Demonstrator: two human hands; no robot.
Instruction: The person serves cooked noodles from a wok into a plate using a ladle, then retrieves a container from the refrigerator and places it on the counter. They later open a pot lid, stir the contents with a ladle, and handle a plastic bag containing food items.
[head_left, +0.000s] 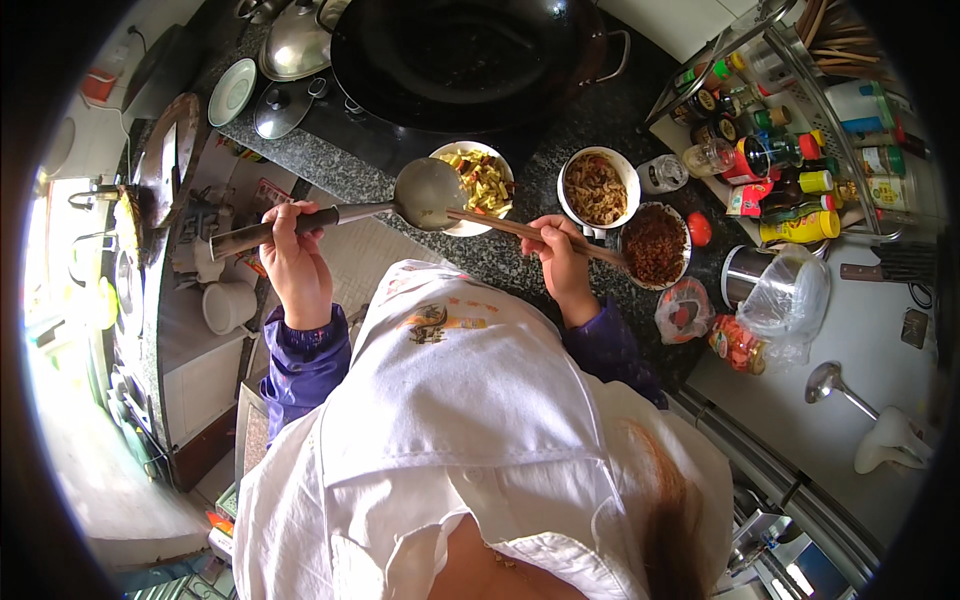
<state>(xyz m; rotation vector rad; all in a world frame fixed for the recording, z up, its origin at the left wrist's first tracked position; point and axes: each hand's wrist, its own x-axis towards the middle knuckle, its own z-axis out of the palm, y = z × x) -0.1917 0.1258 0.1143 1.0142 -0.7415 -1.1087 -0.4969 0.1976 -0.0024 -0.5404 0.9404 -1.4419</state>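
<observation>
My left hand (298, 259) grips the dark handle of a metal ladle (429, 193), whose bowl overlaps the left side of a white bowl of chopped green-yellow food (480, 180). A pair of wooden chopsticks (502, 223) is in my right hand (559, 259); their tips are at the ladle's bowl, possibly touching it. Right of that bowl stands a white handled pot of brown shredded food (596, 185). Below it, near my right hand, is a white bowl of dark red minced food (654, 247). A large black wok (480, 56) lies beyond the bowls.
At right, a metal rack (825, 112) holds several bottles and jars. A glass jar (664, 174), a red tomato (700, 229) and a steel canister (742, 274) under a plastic bag stand nearby. Pot lids (283, 109) and a plate (232, 91) lie at upper left.
</observation>
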